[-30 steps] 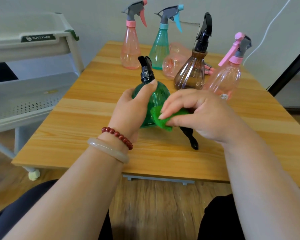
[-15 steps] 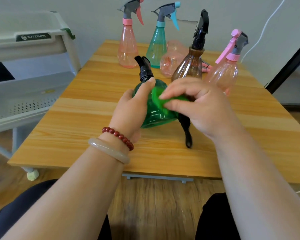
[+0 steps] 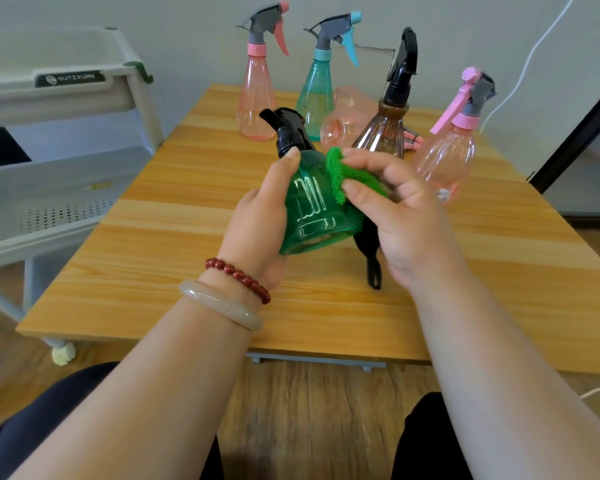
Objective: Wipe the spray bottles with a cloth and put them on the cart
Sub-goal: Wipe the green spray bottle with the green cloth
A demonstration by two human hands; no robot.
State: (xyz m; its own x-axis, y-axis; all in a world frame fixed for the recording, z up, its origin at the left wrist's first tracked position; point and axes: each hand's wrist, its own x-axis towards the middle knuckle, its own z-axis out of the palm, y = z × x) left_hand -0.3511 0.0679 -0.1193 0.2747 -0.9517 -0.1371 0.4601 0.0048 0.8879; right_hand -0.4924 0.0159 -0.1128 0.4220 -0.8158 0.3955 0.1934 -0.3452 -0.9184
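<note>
Change: cloth (image 3: 340, 173) has gone from low on the green bottle (image 3: 310, 213) to its shoulder, just under the black cap. The bottle has also tipped back, base toward the camera, and looks to be off the table (image 3: 174, 271).

Read: body pass is about finished, with the neck and trigger probably next, then the cart (image 3: 66, 109) on the left. First bottle of several (five more wait at the back, one lying down).

Grip: left hand (image 3: 257, 223) is wrapped round the bottle's left side, thumb tip up at the collar. Right hand (image 3: 406, 220) pinches the cloth between thumb and fingers and presses it on the upper right of the bottle.

So the bottle sits between both hands, with the left carrying the weight and the cloth touching it.
</note>
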